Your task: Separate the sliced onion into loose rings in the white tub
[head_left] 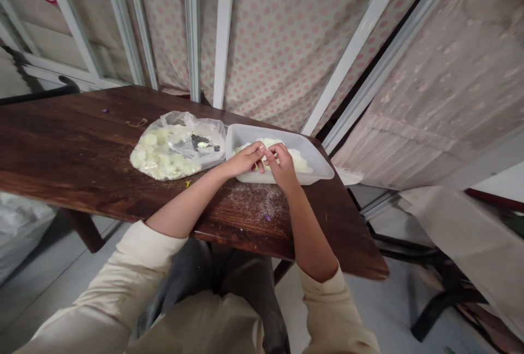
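My left hand [246, 160] and my right hand [281, 164] meet over a white plastic tub [317, 161], fingertips pinched together. Whatever lies between the fingers is too small to make out, though a whitish bit shows there. Inside the tub is a heap of pale, thin pieces [299, 160], partly hidden by my hands. Left of the tub, touching or nearly touching it, lies a clear plastic bag [185, 120] with many pale yellow-green round pieces [158, 154] in it.
The dark wooden table [73, 152] is strewn with white specks [262, 201] before the tub. A small purple bit [267, 217] lies among them. Behind stand framed panels with a dotted curtain [278, 42]. A clear plastic sack [20, 228] is at lower left.
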A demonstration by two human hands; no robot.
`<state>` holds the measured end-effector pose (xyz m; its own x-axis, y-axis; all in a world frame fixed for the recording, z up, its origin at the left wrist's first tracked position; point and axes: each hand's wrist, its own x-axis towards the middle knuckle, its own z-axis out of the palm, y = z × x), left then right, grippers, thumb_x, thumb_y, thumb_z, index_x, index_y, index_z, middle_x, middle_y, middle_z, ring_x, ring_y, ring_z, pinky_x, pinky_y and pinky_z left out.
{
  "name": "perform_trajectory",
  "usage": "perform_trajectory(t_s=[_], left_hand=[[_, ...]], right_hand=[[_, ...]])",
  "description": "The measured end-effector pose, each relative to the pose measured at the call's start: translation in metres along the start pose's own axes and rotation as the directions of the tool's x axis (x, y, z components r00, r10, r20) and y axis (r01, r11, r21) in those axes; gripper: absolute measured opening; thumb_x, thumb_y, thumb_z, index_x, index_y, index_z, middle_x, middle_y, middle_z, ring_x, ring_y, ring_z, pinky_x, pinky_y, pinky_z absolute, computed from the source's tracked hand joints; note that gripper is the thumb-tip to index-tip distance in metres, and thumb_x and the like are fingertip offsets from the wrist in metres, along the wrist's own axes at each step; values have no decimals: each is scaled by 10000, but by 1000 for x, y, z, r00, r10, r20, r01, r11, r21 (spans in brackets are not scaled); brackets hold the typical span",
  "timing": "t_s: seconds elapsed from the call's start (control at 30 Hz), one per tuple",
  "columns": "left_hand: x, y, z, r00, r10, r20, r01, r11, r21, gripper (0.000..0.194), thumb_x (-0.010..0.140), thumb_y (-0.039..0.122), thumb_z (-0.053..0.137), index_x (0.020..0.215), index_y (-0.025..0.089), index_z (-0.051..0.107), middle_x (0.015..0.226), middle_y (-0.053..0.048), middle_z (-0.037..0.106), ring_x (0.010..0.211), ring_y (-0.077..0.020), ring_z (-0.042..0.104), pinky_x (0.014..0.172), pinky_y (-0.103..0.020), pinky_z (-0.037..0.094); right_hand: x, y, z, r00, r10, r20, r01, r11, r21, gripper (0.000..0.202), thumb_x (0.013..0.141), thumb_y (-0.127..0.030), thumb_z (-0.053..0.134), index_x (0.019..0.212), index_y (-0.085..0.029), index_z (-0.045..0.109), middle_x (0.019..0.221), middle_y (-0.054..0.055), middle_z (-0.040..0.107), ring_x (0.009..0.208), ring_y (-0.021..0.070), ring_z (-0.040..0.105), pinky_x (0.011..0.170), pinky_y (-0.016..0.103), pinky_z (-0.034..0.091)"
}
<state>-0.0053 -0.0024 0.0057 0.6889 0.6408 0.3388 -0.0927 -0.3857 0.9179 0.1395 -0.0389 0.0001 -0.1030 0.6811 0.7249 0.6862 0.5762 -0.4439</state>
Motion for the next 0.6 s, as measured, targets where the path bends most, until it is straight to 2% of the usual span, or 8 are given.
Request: perform_trajectory(t_s=[0.07, 0.13, 0.2, 0.3, 0.4, 0.5, 0.6], left_hand=[[0, 0, -1, 1000, 2, 28, -2, 1000, -11, 327, 870, 481, 317, 820, 173, 415, 679, -10, 559, 576, -84, 539, 525, -219, 353], [-1, 1, -1, 998, 1, 56, -1, 1000, -2, 316, 871, 465, 326, 831, 168, 428, 716, -21, 564, 606, -91, 549, 548, -229, 364], [0, 1, -1, 998, -1, 61, 0, 1000, 23, 282, 867, 436, 359, 831, 165, 430, 739, -19, 558, 604, -86, 546, 559, -233, 366], [2, -2, 0, 1000, -9, 29, 8, 998, 58, 263, 864, 419, 367, 814, 166, 418, 723, -1, 536, 562, -76, 531, 547, -235, 361], [3, -2, 2, 1000, -8, -11, 9, 996, 89, 260, 868, 407, 357, 775, 168, 405, 669, 14, 516, 530, -75, 507, 542, -238, 357], [2, 0, 3, 999, 28, -18, -26, 995, 97, 266, 875, 391, 350, 734, 170, 395, 611, 25, 493, 523, -75, 483, 563, -239, 364], [0, 2, 3, 996, 90, -2, -90, 993, 83, 280, 882, 393, 339, 719, 172, 391, 593, 30, 480, 531, -74, 469, 592, -236, 375]], right_hand=[[0, -1, 1, 1000, -1, 17, 0, 999, 36, 305, 892, -387, 332, 661, -210, 423, 671, -8, 461, 682, 127, 465, 682, 262, 375], [0, -1, 1, 1000, -7, 11, 7, 1000, -16, 321, 904, -362, 306, 638, -211, 404, 643, -9, 454, 672, 132, 460, 682, 266, 367], [-1, 1, 2, 1000, -13, -10, 11, 987, -158, 321, 907, -346, 301, 639, -211, 414, 654, 4, 479, 698, 149, 462, 690, 283, 348], [-2, 1, 5, 999, -1, -40, -15, 916, -401, 314, 908, -329, 294, 674, -207, 465, 684, 30, 516, 725, 178, 461, 685, 311, 308], [-3, 0, 6, 999, 12, -42, -33, 844, -535, 328, 915, -324, 281, 706, -202, 502, 688, 48, 536, 727, 192, 463, 677, 320, 280], [-4, -2, 6, 998, -17, -57, -20, 806, -592, 341, 922, -325, 268, 712, -201, 507, 674, 48, 538, 714, 190, 463, 671, 318, 269], [-4, -3, 7, 995, -48, -89, -12, 815, -580, 357, 926, -333, 252, 696, -202, 491, 633, 31, 518, 675, 174, 453, 660, 305, 268]])
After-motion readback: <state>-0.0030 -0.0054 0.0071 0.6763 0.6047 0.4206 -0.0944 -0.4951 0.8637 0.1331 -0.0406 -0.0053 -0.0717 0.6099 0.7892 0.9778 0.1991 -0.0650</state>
